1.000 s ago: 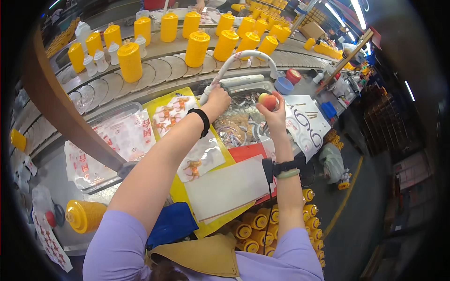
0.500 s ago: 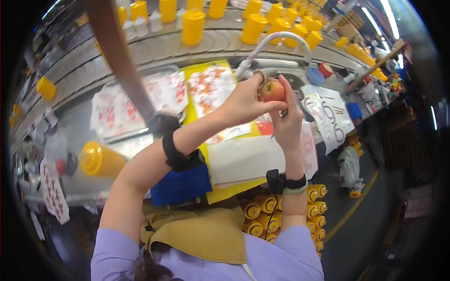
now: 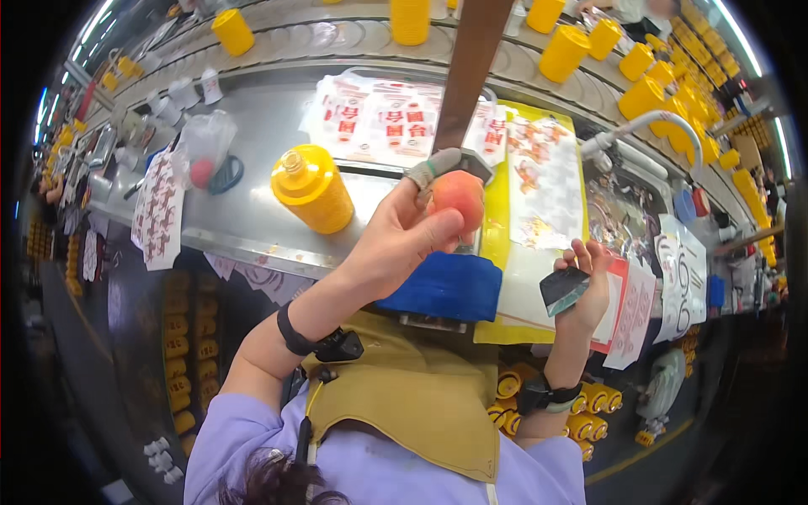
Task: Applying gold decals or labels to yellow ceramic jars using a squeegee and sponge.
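Observation:
My left hand (image 3: 394,242) is raised over the bench with its fingers and thumb closed round a red and yellow apple (image 3: 459,200). One of its fingers wears a greyish fingertip cover (image 3: 434,166). Further right, my right hand (image 3: 592,296) holds a small flat scraper-like piece (image 3: 564,289), dark with a pale greenish edge, in its palm. The fingertips above it are slightly curled. Below the apple lies a folded blue cloth (image 3: 446,288). White and yellow sheets (image 3: 539,282) lie beneath the right hand.
A yellow bottle (image 3: 313,189) stands left of my left hand. Red-printed transfer sheets (image 3: 379,118) lie behind, cut by a brown post (image 3: 471,67). A curved faucet (image 3: 656,114) rises over a sink at right. Yellow bottles (image 3: 564,53) line the conveyor. A clear bag (image 3: 208,139) lies far left.
Both hands were together on the apple at the right. Now my left hand has carried it left and nearer the post, while my right hand has come away and lowered; the view has swung left.

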Demonstrator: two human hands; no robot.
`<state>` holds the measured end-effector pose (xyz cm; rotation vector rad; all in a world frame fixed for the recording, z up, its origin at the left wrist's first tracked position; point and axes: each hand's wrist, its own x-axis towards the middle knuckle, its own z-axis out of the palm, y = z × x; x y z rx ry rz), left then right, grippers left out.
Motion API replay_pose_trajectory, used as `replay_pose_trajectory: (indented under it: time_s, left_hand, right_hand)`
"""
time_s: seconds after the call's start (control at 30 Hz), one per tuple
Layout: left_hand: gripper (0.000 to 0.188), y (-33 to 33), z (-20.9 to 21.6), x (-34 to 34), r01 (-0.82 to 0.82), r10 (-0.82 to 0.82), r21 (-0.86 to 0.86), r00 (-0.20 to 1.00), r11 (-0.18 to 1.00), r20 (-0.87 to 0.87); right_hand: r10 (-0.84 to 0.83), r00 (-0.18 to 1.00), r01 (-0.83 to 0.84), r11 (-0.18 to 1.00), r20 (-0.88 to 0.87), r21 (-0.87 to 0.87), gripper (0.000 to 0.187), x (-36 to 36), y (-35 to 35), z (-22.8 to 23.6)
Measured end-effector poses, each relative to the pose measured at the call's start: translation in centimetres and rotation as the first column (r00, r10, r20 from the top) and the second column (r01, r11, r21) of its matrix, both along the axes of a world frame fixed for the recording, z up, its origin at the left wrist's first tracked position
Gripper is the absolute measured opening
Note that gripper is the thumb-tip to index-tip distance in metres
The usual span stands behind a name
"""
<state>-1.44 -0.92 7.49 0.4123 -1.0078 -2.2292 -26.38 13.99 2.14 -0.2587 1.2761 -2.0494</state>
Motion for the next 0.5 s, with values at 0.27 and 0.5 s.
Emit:
replay_pose_trajectory:
  time_s: [0.27,0.5]
  left_hand:
    - [0.100,3.2,7.4,8.5,-0.160,0.249,-0.743,0.969,0.650,0.009]
    - [0.039,1.2,11.8,12.0,0.683,-0.800,0.581,0.594,0.443,-0.088]
  right_hand:
    - [0.018,0.999,-0.017,1.000,-0.051,0.021,0.051,4.0,-1.3,0.6]
    - [0.067,0.989,-0.063,0.997,-0.134,0.036,0.032,5.2,-2.5,0.4]
